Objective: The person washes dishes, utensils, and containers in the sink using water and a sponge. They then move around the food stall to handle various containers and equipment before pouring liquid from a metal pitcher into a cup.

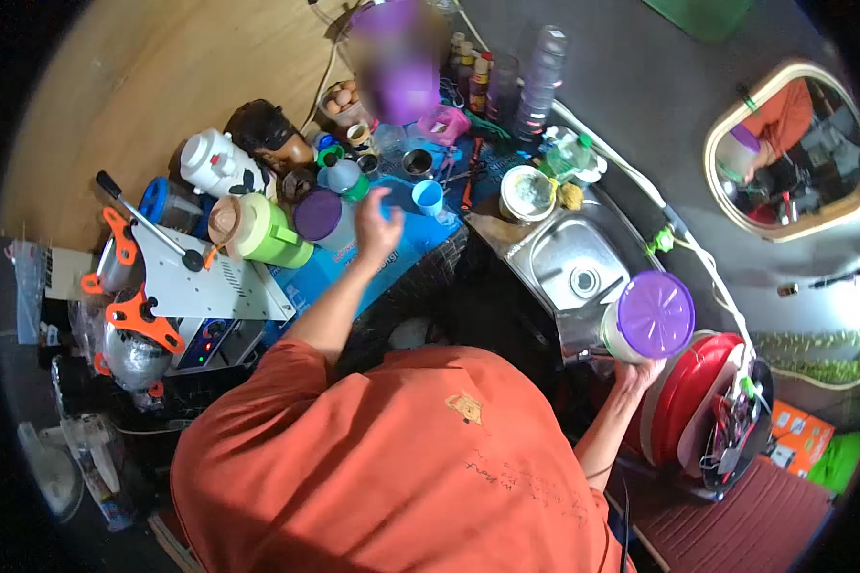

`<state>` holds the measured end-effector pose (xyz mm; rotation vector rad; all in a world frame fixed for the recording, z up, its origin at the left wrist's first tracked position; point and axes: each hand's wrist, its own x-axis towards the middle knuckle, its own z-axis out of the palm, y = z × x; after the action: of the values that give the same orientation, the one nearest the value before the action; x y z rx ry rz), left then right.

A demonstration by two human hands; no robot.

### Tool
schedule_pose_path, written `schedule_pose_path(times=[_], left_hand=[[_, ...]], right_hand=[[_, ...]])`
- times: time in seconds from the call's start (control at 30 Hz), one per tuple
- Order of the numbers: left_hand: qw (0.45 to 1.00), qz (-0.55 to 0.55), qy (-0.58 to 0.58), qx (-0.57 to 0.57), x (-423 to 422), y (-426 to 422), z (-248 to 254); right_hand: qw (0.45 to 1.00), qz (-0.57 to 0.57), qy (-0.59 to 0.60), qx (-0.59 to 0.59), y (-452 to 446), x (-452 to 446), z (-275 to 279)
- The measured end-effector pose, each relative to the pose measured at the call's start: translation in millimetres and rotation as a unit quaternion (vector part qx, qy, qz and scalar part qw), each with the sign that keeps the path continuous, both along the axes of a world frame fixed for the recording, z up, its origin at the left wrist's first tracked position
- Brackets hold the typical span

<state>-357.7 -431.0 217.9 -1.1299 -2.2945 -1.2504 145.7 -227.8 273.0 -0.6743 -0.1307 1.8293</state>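
My left hand (378,227) is over the blue counter mat (397,250), its fingers apart and nothing held, just right of a clear container with a dark purple lid (319,215). A light blue cup (428,198) stands to the right of that hand. My right hand (637,374) is wrapped round the lower part of a white tub with a bright purple lid (655,315). The tub is held up between the steel sink (577,260) and a red round tray (690,396); its base is partly hidden by the fingers.
A green pitcher (272,232), white jug (216,164) and lever machine (205,277) stand at the left. A white bucket (526,194) sits by the sink, bottles (479,84) behind. A mirror (791,148) hangs at the right.
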Motion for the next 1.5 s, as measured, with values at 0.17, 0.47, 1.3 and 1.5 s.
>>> schedule_pose_path(times=[0.17, 0.47, 1.3, 1.5], left_hand=[[0.922, 0.234, -0.106, -0.29, -101, -68, 12], [0.815, 0.313, -0.203, -0.443, -136, -57, -20], [0.859, 0.139, -0.123, -0.477, -39, -64, -26], [0.877, 0.109, -0.052, -0.465, -24, -75, -26]], right_hand=[[0.999, -0.008, -0.039, -0.011, 1, -1, -1], [0.998, -0.027, -0.041, -0.041, -13, -23, 10], [0.975, -0.22, -0.032, -0.014, -123, -8, 15], [0.98, -0.197, -0.023, -0.013, -169, 13, 21]])
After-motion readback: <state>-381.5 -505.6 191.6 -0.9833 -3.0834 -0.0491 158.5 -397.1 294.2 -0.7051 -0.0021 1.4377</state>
